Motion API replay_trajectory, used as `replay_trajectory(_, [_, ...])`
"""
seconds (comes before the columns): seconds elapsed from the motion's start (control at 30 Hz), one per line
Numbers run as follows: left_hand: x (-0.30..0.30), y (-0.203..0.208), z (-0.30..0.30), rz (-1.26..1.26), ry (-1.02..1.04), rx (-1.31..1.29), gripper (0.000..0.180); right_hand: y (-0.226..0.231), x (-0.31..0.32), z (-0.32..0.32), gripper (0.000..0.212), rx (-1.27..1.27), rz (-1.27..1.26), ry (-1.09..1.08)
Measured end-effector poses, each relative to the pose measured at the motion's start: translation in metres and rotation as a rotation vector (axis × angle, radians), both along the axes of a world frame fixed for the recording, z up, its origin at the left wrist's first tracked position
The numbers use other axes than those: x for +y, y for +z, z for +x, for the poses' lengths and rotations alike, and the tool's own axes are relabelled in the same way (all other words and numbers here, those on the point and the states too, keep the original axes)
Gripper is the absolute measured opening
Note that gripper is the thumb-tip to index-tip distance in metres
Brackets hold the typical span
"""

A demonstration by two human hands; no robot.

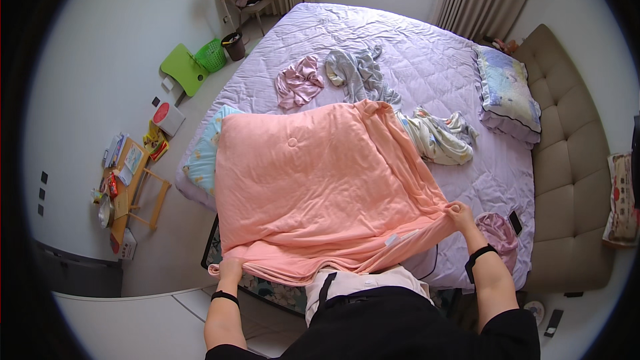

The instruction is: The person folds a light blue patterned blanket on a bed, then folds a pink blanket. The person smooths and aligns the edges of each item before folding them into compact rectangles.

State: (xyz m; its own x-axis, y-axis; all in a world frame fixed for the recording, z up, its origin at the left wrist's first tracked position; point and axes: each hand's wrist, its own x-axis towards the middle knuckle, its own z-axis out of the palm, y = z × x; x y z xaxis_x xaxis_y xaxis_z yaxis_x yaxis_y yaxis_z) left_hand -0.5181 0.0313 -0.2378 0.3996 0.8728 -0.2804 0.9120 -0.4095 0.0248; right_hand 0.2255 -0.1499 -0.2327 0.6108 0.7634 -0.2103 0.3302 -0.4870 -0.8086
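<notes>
A pink quilt [300,167] lies spread over the near part of the bed, its near edge drawn up close to my body. My left hand [231,269] grips its near left corner, past the mattress edge. At the near right corner, my right hand [459,215] pinches the fabric above the lilac sheet [413,33]. Folds run along the quilt's right side and near edge, and a small white label [392,240] shows there. Part of a light blue pillow [203,153] sticks out from under the quilt's left side.
Beyond the quilt lie a pink garment [300,82], grey clothing [360,73] and a patterned cloth [440,137]. Pillows [507,90] rest by the tufted headboard [567,133]. A phone [515,223] and pink cloth [497,237] sit at right. A small wooden table [127,193] stands left.
</notes>
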Motion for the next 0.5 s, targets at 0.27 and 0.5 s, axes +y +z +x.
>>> replay_trajectory(0.27, [0.007,0.046,0.039,0.092,-0.045,-0.056,0.029,0.043,0.012,-0.028,0.013,0.001,0.039,0.152])
replay_trajectory(0.5, [0.031,0.084,0.065,-0.003,-0.052,0.0,0.024,0.059,0.011,-0.022,0.016,0.033,0.005,0.163])
